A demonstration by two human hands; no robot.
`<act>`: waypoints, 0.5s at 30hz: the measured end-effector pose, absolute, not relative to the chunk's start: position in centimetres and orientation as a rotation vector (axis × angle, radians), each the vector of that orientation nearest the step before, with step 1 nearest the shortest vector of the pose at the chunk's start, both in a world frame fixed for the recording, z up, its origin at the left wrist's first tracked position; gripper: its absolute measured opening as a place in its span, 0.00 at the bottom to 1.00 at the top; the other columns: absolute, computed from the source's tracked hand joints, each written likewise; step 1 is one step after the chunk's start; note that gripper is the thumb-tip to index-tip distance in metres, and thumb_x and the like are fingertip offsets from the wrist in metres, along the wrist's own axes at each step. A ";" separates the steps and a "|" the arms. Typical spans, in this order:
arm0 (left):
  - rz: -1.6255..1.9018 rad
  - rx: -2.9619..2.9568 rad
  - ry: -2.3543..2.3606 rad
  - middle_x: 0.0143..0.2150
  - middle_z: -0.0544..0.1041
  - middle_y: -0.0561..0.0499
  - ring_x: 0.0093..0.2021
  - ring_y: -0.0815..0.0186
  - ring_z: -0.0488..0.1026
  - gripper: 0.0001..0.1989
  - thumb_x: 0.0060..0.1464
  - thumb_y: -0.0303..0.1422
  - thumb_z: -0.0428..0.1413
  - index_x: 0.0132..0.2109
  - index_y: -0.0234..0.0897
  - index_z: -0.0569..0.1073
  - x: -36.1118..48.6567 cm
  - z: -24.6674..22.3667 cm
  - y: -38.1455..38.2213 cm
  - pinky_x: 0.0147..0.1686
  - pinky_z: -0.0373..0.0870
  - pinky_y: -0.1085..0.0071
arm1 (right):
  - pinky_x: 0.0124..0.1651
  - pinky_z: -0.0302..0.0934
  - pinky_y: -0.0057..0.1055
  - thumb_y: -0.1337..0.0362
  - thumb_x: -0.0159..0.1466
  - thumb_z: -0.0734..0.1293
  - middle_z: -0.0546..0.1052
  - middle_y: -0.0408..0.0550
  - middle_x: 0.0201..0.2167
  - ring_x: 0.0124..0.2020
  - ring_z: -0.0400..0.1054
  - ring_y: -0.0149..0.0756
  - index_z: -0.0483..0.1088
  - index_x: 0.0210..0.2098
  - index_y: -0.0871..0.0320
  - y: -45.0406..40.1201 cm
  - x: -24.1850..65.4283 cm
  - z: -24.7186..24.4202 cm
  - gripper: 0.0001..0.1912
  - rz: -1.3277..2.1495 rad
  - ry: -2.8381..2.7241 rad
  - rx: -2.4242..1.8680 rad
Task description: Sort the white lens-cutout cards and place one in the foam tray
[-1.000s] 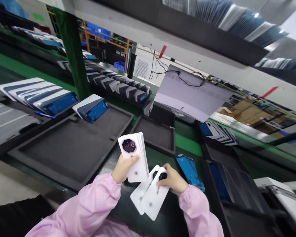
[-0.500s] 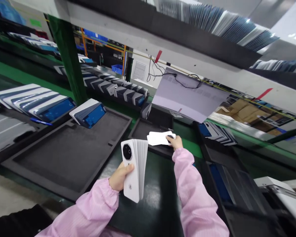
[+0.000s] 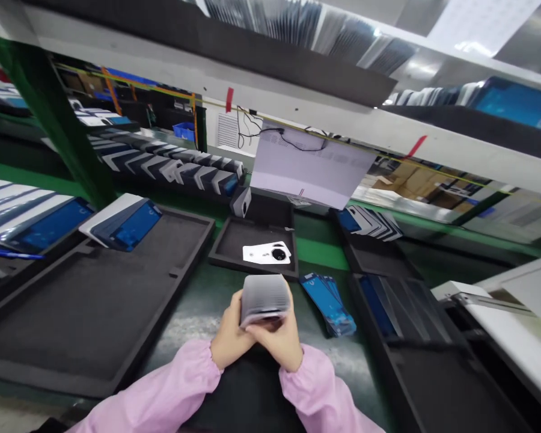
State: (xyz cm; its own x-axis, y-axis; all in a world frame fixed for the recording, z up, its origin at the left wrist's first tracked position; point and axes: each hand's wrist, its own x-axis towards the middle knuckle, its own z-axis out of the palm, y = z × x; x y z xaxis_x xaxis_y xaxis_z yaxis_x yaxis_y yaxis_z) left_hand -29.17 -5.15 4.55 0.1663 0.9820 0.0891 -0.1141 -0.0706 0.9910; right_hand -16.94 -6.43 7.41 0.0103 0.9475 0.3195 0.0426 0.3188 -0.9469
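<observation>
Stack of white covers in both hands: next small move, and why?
Probably peel the top cover off the stack with the right hand while the left hand keeps the rest. Both hands clasp the stack edge-on, and white covers already lie in the small black tray ahead.

text: none legible | hanging sheet (image 3: 311,168): print too small | phone cover (image 3: 267,254): mark unreadable

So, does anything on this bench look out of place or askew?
Nothing looks damaged or spilled. Both hands, left hand and right hand, hold the stack of white covers edge-on. A white cover lies flat in the small black tray. The blue-filmed pieces lie loosely fanned on the belt.
</observation>
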 end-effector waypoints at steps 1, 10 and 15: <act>1.197 1.343 0.969 0.48 0.73 0.43 0.45 0.56 0.74 0.37 0.40 0.33 0.64 0.56 0.38 0.57 -28.4 4.1 -5.1 0.47 0.69 0.57 | 0.58 0.58 0.44 0.62 0.45 0.76 0.62 0.54 0.58 0.57 0.61 0.46 0.48 0.61 0.50 -7.0 -16.8 6.7 0.51 0.868 -1.315 -1.050; 1.137 1.221 0.881 0.40 0.77 0.47 0.41 0.57 0.75 0.32 0.33 0.27 0.67 0.48 0.38 0.65 -26.8 2.1 -5.5 0.44 0.69 0.61 | 0.60 0.54 0.46 0.60 0.48 0.74 0.65 0.54 0.55 0.56 0.61 0.47 0.53 0.59 0.53 -8.3 -13.9 2.4 0.42 0.793 -1.400 -1.116; 0.873 1.013 0.724 0.36 0.78 0.46 0.35 0.59 0.76 0.24 0.36 0.32 0.67 0.42 0.34 0.70 -27.6 3.5 -7.1 0.34 0.72 0.67 | 0.57 0.57 0.46 0.46 0.58 0.64 0.66 0.54 0.56 0.56 0.62 0.49 0.55 0.59 0.53 -9.1 -13.0 4.6 0.34 1.059 -1.319 -0.909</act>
